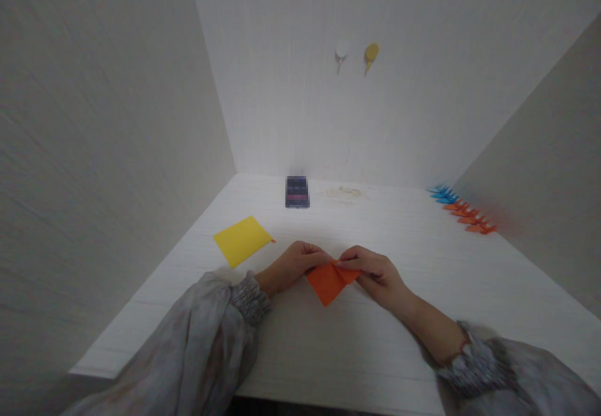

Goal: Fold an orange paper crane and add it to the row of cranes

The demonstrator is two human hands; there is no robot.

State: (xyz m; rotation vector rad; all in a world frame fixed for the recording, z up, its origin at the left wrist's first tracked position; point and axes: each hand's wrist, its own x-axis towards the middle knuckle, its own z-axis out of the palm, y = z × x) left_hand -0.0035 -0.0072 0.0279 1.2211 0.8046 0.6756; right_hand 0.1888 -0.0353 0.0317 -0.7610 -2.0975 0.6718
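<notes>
A partly folded sheet of orange origami paper (325,284) lies between my two hands, its pointed corner toward me and a crease running down from its upper edge. My left hand (300,262) grips it at the upper left, fingers pressed together. At its upper right, my right hand (373,272) pinches the paper between thumb and fingers. The fingertips hide part of the top edge. Left of my left hand is a flat stack or sheet of yellow paper (241,240), with a small orange tip showing at its right corner.
Along the right wall stands a row of folded paper figures, blue (444,195) at the back and orange (469,217) nearer. A dark, blurred-out rectangular object (297,192) sits by the back wall. White (341,52) and yellow hooks (372,52) hang on that wall. Side walls enclose the white table (375,353).
</notes>
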